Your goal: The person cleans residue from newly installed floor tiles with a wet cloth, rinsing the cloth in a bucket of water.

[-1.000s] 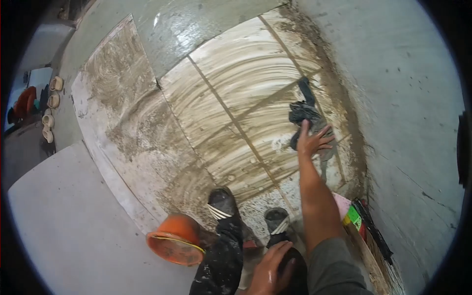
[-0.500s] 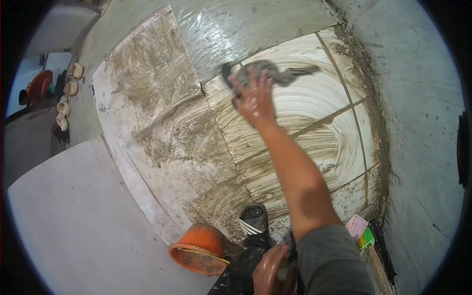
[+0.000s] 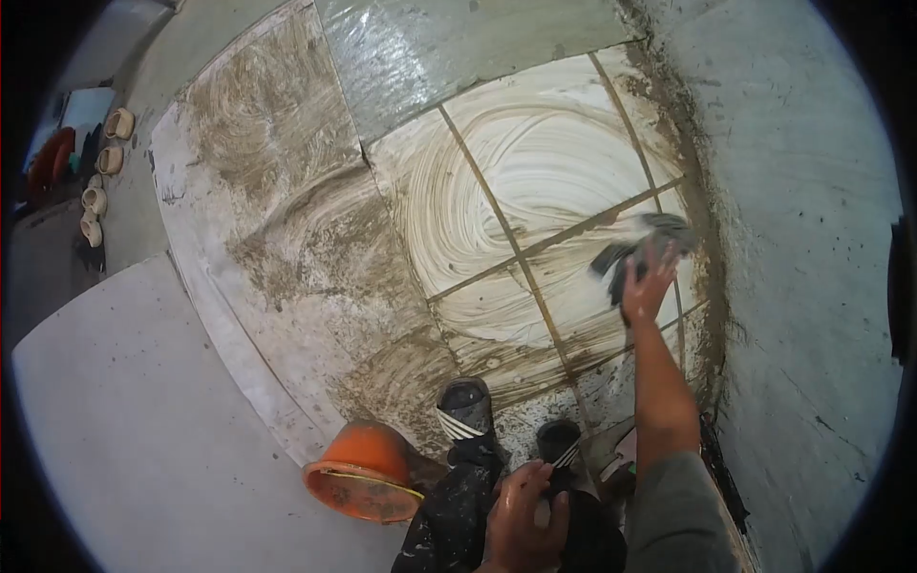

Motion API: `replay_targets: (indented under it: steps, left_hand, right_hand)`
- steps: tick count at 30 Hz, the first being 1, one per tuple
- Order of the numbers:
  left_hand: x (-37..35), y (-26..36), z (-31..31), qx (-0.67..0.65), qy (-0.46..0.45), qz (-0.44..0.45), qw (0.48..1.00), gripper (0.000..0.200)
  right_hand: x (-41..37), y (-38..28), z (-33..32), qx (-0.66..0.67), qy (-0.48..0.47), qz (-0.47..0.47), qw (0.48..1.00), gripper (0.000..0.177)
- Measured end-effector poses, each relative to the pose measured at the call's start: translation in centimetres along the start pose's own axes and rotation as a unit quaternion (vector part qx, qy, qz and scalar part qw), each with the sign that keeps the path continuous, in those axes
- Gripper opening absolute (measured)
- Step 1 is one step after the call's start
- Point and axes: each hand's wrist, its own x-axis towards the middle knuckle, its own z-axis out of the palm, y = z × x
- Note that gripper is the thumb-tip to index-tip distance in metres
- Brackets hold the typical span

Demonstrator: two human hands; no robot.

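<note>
My right hand (image 3: 651, 282) presses a wet dark grey rag (image 3: 666, 229) against the white tiles (image 3: 573, 181), near their right side. The rag is bunched under the fingers and blurred by motion. Curved brownish smears cover the tiles, and darker grout lines cross between them. My left hand (image 3: 523, 520) is low in the view, above my leg, its thumb apart from loosely bent fingers and nothing visible in it.
An orange bucket (image 3: 361, 468) lies tipped beside my sandalled foot (image 3: 465, 411). Left of the tiles spreads a dirty, brown-smeared sheet (image 3: 315, 248). A grey wall (image 3: 802, 239) rises at the right. Several pale clogs (image 3: 110, 159) stand far left.
My right hand has swept the rag from the upper left of the tiles down to the right. The left hand shows more fully, with its thumb apart. The view has shifted slightly.
</note>
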Motion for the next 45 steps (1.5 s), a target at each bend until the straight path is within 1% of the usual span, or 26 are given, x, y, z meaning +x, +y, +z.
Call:
replay_targets:
  steps: [2,3,5,6,7,8,9,11,14,15,16,17,21,24,26,28,30,34,35,37,39,40,41,42,43,45]
  left_hand:
    - [-1.6,-1.3,0.8,-0.035,0.001,0.001,0.999,0.046]
    - [-1.7,-0.8,0.8,-0.023,0.001,-0.017,1.000,0.047]
    - [-0.6,0.6,0.7,0.004,0.002,-0.041,0.999,0.050]
    - [-0.4,0.6,0.7,0.029,0.023,-0.011,0.999,0.050]
    - [0.1,0.5,1.0,0.054,0.046,0.023,0.997,0.051]
    - [0.1,0.1,1.3,0.081,0.068,0.055,0.993,0.052]
    - [-1.1,-1.6,2.1,0.030,0.080,0.005,0.996,0.049]
    - [-0.4,-0.9,2.2,0.045,0.081,0.018,0.996,0.048]
    - [-0.5,-0.5,2.5,0.053,0.068,0.021,0.996,0.047]
    - [-0.7,-0.3,2.8,0.050,0.065,0.020,0.996,0.047]
    - [-1.1,-0.2,3.1,0.046,0.061,0.019,0.997,0.047]
    - [-1.8,-0.2,3.3,0.054,0.044,0.005,0.998,0.045]
    - [-4.5,0.4,4.3,0.038,-0.011,0.014,0.999,0.047]
    - [-6.9,0.8,5.8,-0.004,0.002,-0.013,1.000,0.046]
    - [-8.1,0.4,6.5,0.012,0.019,-0.004,1.000,0.046]
    - [-9.3,-0.8,7.2,0.028,0.038,-0.011,0.999,0.046]
    - [-9.9,-1.8,7.6,0.003,0.065,-0.007,0.998,0.045]
    - [-12.0,-2.7,7.6,0.005,0.105,0.016,0.994,0.044]
    - [-13.0,-2.2,7.3,-0.027,0.119,-0.015,0.992,0.045]
    - [-15.0,-0.8,6.1,-0.064,0.124,-0.010,0.990,0.044]
    - [-16.4,-0.2,4.9,-0.084,0.113,-0.001,0.990,0.044]
    - [-16.8,-0.7,4.5,-0.083,0.106,0.009,0.991,0.044]
    - [-17.4,-1.6,4.2,-0.082,0.098,0.014,0.992,0.045]
    - [-17.6,-2.7,4.1,-0.080,0.092,0.021,0.992,0.045]
    - [-18.2,-5.0,4.4,-0.065,0.094,0.002,0.993,0.046]
    - [-19.6,-10.7,5.7,-0.037,0.096,-0.041,0.994,0.047]
  right_hand:
    - [1.2,-0.9,2.7,-0.020,0.079,0.072,0.994,0.058]
    - [1.3,-1.7,4.2,-0.004,0.075,0.005,0.997,0.062]
    - [0.1,-11.1,4.2,0.072,0.042,-0.080,0.993,0.081]
    - [-1.5,-15.9,5.6,0.088,0.096,-0.173,0.976,0.080]
    - [-3.2,-20.2,5.8,0.131,-0.021,-0.207,0.969,0.092]
    - [-5.1,-24.1,5.9,0.143,-0.193,-0.226,0.944,0.095]
    - [-6.1,-26.6,5.3,0.145,-0.280,-0.320,0.893,0.090]
    - [-6.5,-28.5,7.8,0.096,-0.271,-0.458,0.841,0.065]
    - [-3.7,-24.7,7.9,0.052,-0.187,-0.431,0.881,0.057]
    - [-2.6,-21.3,6.8,0.125,-0.172,-0.369,0.905,0.054]
    - [-2.1,-17.8,5.6,0.166,-0.107,-0.323,0.926,0.057]
    - [-1.8,-14.5,4.1,0.148,-0.059,-0.274,0.948,0.057]
    - [-5.5,-0.2,-1.0,-0.046,-0.041,-0.070,0.996,0.065]
    - [-12.6,0.4,-0.4,-0.038,0.008,0.094,0.995,0.069]
    - [-17.7,-4.3,0.7,-0.064,-0.051,0.078,0.994,0.068]
    - [-22.5,-9.6,-0.3,0.025,-0.144,-0.063,0.987,0.069]
    - [-26.7,-12.4,-1.8,-0.025,-0.303,-0.215,0.928,0.070]
    - [-32.0,-8.2,-1.8,-0.023,-0.363,-0.392,0.845,0.047]
    - [-31.4,-5.7,-2.9,-0.001,-0.376,-0.438,0.817,0.039]
    - [-26.4,-4.2,-7.7,0.052,-0.618,-0.230,0.750,0.031]
    - [-23.6,0.0,-10.4,0.199,-0.475,-0.130,0.847,0.039]
    - [-20.7,1.2,-11.1,0.179,-0.485,-0.048,0.855,0.043]
    - [-18.2,2.0,-12.3,0.148,-0.431,0.011,0.890,0.044]
    - [-15.9,3.8,-12.4,0.146,-0.326,-0.031,0.934,0.044]
    - [-13.1,3.7,-13.9,0.151,-0.310,0.043,0.938,0.045]
    - [-9.6,8.3,-11.8,0.176,-0.235,0.039,0.955,0.048]
